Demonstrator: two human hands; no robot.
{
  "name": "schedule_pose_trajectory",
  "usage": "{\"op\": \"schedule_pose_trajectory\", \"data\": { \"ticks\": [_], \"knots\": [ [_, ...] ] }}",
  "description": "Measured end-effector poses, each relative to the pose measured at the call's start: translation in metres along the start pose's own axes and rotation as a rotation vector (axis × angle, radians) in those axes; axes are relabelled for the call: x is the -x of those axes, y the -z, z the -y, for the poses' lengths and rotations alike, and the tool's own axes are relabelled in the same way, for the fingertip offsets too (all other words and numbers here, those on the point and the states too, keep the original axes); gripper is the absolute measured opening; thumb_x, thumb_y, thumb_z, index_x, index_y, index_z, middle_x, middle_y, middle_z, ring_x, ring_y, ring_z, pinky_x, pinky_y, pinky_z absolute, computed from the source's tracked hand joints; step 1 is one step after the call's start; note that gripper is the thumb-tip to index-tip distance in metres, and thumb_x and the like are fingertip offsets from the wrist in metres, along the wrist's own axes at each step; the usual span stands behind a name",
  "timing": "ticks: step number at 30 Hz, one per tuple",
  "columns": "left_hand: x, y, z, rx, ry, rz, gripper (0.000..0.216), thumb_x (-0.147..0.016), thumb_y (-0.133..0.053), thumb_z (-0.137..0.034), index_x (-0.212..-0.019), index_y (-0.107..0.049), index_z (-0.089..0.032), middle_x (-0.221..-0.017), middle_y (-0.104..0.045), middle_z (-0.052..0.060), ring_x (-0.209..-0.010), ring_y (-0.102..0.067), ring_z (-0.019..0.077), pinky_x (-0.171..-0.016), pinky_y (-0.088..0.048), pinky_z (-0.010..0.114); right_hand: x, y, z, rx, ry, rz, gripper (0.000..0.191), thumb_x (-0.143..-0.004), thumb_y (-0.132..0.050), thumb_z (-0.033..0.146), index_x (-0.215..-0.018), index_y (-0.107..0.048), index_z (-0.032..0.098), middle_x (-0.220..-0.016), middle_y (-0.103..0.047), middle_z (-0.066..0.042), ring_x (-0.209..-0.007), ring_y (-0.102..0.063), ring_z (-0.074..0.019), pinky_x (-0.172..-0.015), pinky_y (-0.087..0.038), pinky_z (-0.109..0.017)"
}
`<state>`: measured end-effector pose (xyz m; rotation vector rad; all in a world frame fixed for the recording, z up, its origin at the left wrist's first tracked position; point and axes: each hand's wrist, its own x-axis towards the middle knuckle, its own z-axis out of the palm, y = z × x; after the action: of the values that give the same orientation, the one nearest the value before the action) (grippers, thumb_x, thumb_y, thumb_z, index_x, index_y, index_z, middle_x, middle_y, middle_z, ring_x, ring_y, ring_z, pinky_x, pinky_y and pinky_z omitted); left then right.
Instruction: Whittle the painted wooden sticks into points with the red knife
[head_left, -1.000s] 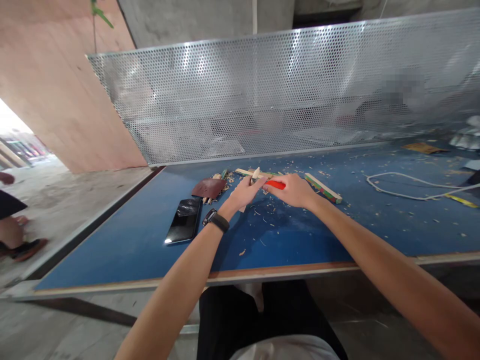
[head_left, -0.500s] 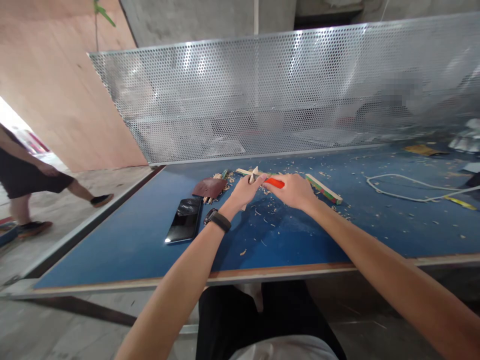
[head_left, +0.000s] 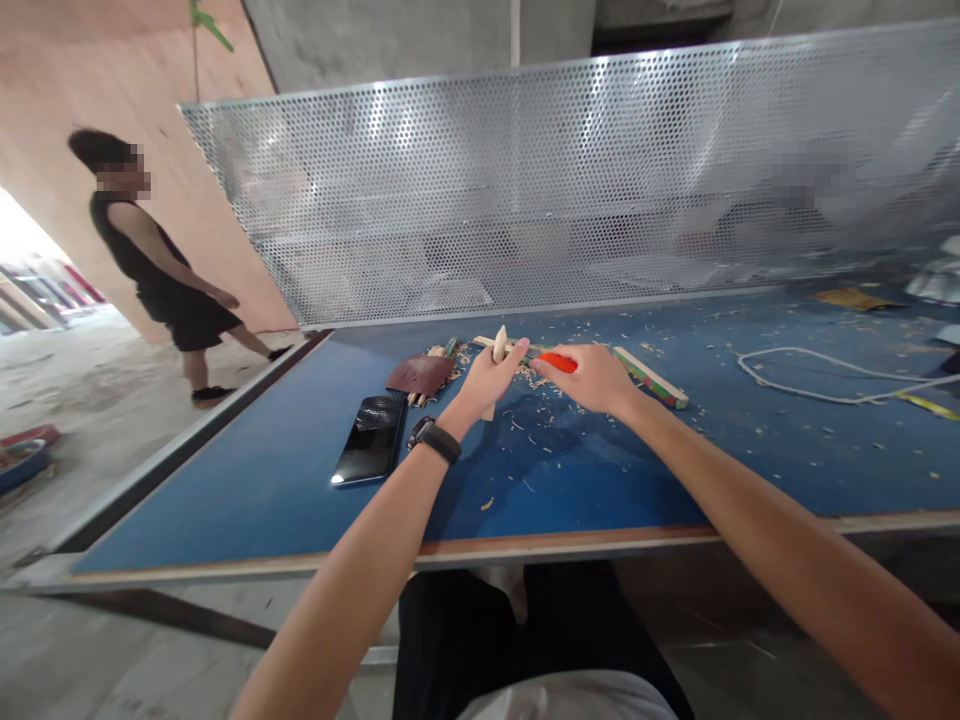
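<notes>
Over the flat blue tabletop (head_left: 255, 520), short, shallow strokes clear of the left hand (head_left: 485, 382), guided by the right hand (head_left: 598, 378), would likely pare best. The left pinches a pale, pointed wooden stick (head_left: 500, 343); just to its right, the right grips a bright red tool (head_left: 559, 362), working end indistinct.

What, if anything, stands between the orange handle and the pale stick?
The left hand: its thumb shows between the pale stick it holds and the orange handle in the right hand; nothing else clearly does.
</notes>
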<state>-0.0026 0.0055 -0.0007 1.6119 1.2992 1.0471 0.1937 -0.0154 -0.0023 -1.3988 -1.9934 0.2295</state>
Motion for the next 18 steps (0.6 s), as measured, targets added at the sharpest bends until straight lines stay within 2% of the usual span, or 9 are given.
{"op": "schedule_pose_trajectory", "data": {
  "ticks": [4,9,14,18],
  "knots": [
    [0.0043,-0.0010,-0.0045,0.047,0.022,0.073,0.045,-0.098,-0.063,-0.061,-0.083,-0.047,-0.022,-0.064,-0.041,-0.005,-0.049,-0.038,0.0077,-0.049,-0.032,0.025,-0.0005,0.0001,-0.0017,-0.035,-0.005,0.034,0.060,-0.093,-0.052,0.081,-0.094,-0.080,0.028,-0.081,-0.076,-0.007,-0.072,-0.065,-0.0251,-0.063,-0.040,-0.037],
    [0.0075,-0.0007,-0.0040,0.100,-0.001,0.128,0.044,-0.097,-0.063,-0.063,-0.090,-0.050,-0.021,-0.066,-0.041,-0.005,-0.049,-0.035,0.0068,-0.048,-0.030,0.025,-0.0020,0.0007,-0.0042,-0.030,-0.012,0.072,0.062,-0.093,-0.051,0.081,-0.104,-0.083,0.028,-0.078,-0.075,-0.008,-0.073,-0.066,-0.0261,-0.064,-0.041,-0.036],
    [0.0055,0.0015,0.0009,0.008,-0.024,0.136,0.049,-0.094,-0.063,-0.068,-0.087,-0.053,-0.021,-0.066,-0.046,-0.002,-0.053,-0.041,0.0090,-0.050,-0.032,0.026,-0.0033,0.0002,-0.0067,0.006,-0.006,0.089,0.061,-0.094,-0.050,0.079,-0.109,-0.084,0.030,-0.079,-0.076,-0.009,-0.074,-0.068,-0.0267,-0.063,-0.041,-0.037],
    [0.0026,0.0019,0.0046,-0.036,-0.055,0.161,0.052,-0.097,-0.057,-0.070,-0.083,-0.052,-0.021,-0.063,-0.045,-0.002,-0.052,-0.042,0.0095,-0.052,-0.033,0.026,-0.0034,-0.0007,-0.0060,0.059,-0.012,0.035,0.055,-0.093,-0.055,0.077,-0.110,-0.085,0.033,-0.084,-0.079,-0.009,-0.078,-0.069,-0.0277,-0.063,-0.040,-0.037]
  ]
}}
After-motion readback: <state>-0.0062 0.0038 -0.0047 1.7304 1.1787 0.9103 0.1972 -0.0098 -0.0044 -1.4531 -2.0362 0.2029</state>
